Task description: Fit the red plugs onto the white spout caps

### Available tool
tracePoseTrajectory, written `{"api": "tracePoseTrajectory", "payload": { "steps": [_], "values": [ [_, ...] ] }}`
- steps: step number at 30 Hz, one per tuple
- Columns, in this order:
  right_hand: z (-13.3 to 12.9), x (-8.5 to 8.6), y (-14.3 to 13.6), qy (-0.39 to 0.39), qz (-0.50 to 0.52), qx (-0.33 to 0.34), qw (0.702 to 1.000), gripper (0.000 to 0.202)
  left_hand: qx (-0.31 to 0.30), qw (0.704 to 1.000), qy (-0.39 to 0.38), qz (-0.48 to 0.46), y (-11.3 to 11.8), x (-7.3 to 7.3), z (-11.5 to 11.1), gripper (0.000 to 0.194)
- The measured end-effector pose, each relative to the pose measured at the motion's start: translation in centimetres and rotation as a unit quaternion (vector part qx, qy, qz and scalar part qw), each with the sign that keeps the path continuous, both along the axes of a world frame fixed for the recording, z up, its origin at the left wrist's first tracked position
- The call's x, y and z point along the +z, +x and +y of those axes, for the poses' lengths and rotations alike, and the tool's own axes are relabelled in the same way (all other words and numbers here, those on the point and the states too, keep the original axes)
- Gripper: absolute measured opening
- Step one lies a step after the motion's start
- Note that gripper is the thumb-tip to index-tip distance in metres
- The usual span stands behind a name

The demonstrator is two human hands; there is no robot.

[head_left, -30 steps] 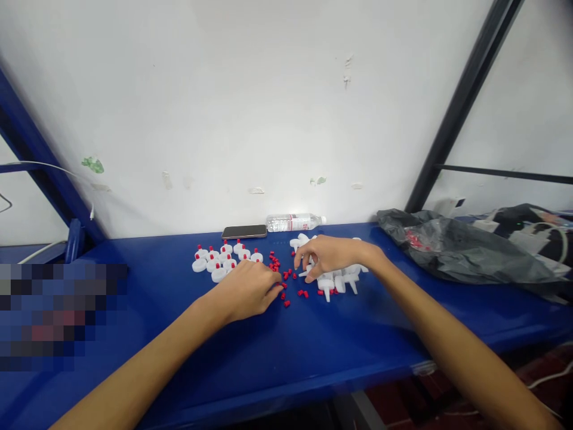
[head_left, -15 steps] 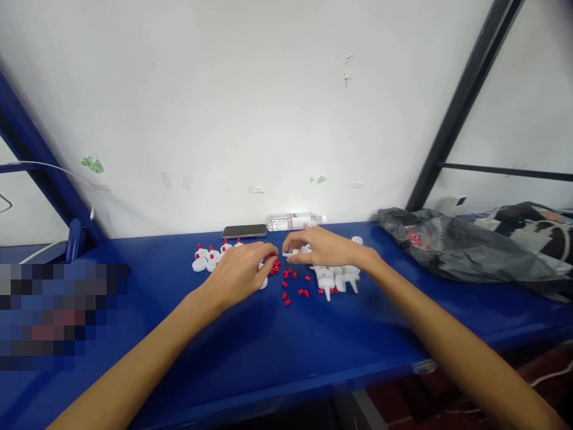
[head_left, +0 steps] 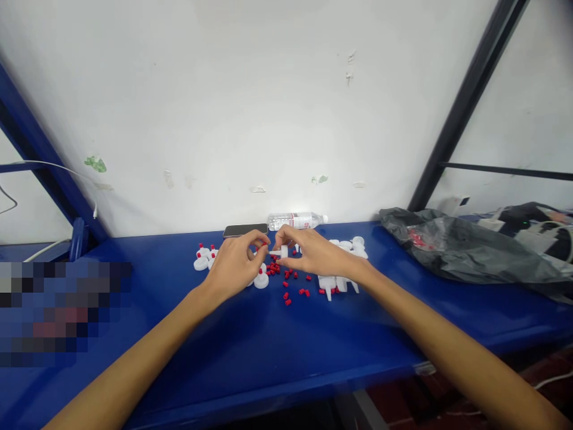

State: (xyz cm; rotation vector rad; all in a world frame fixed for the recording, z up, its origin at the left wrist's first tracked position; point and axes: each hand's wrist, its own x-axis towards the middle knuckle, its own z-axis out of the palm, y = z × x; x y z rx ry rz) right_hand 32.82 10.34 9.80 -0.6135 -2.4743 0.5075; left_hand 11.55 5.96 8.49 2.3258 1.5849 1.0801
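My right hand (head_left: 308, 252) pinches a white nozzle cap (head_left: 284, 253) by its wide base, its thin spout pointing left. My left hand (head_left: 237, 260) is closed in a pinch on a small red tip cap (head_left: 265, 243), close to the spout's end; whether the two touch I cannot tell. Loose red tip caps (head_left: 286, 285) lie scattered on the blue table below and between my hands. White nozzle caps with red tips (head_left: 261, 279) stand around my left hand, partly hidden by it. Bare white nozzle caps (head_left: 328, 283) are heaped under and beyond my right hand.
A clear plastic bottle (head_left: 295, 221) lies along the wall beside a dark phone (head_left: 244, 230). On the right, a dark plastic bag (head_left: 465, 254) bears a clear bag of red pieces (head_left: 423, 237). Frame posts (head_left: 465, 107) rise at both sides; the blue table (head_left: 268, 352) ends in front.
Both hands have moved closer together and slightly left. The white nozzle cap has turned so its spout points at my left hand, and a red tip cap now shows in the left fingertips.
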Motion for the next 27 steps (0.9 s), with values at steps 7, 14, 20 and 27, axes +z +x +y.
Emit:
{"api": "tracePoseTrajectory", "payload": {
  "steps": [7, 14, 20, 27],
  "values": [
    [-0.1, 0.1, -0.2, 0.051, 0.035, -0.027, 0.998, 0.021, -0.059, 0.983, -0.079, -0.154, 0.3, 0.3, -0.1, 0.020],
    [0.0, -0.1, -0.5, 0.072, 0.092, -0.018, 0.993, 0.018, -0.044, 0.968, -0.105, -0.225, 0.0, 0.9, 0.0, 0.026],
    [-0.1, -0.2, -0.7, 0.084, 0.137, -0.012, 0.987, 0.016, -0.033, 0.960, -0.128, -0.248, 0.2, 1.4, -0.4, 0.028],
    [-0.3, -0.1, -0.9, 0.047, 0.197, 0.001, 0.979, 0.018, -0.059, 0.976, -0.106, -0.181, 0.0, 1.3, -0.3, 0.030]
  ]
}}
